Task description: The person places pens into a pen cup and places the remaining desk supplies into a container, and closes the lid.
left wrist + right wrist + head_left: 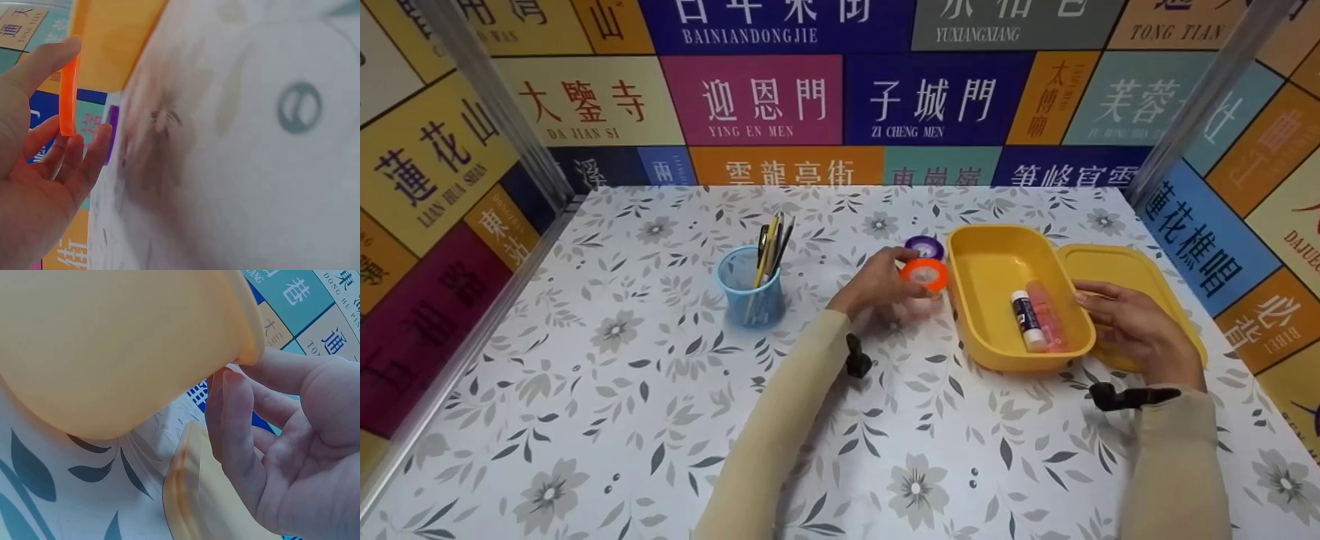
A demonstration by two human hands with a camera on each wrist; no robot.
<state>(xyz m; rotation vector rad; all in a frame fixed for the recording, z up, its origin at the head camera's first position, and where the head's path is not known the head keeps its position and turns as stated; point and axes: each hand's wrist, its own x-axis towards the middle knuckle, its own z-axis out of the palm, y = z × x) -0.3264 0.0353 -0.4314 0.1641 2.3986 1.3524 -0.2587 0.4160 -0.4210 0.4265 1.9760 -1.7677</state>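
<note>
Two hands flank a yellow box [986, 289] on a flower-print tabletop, one at either long side. The left hand [877, 283] pinches an orange ring [68, 104], perhaps a roll of tape, between thumb and fingers just outside the box's left wall; the open top lies immediately to the ring's right. That wall is what stands between them; from where I stand, I cannot tell whether ring and wall touch. The box's long axis runs away from the person, its far end leaning slightly left, so the ring sits side-on to it. The left hand is plainly the nearer to the ring. Across the box, the right hand [1136, 326] touches the right rim with curled fingers, how firmly I cannot tell, above a yellow lid [1117, 262]. Inside, toward the near right, a glue stick [1027, 322] and a pink object [1046, 319] lie roughly along the box's length. Just beyond the orange ring rests a purple ring [937, 246].
</note>
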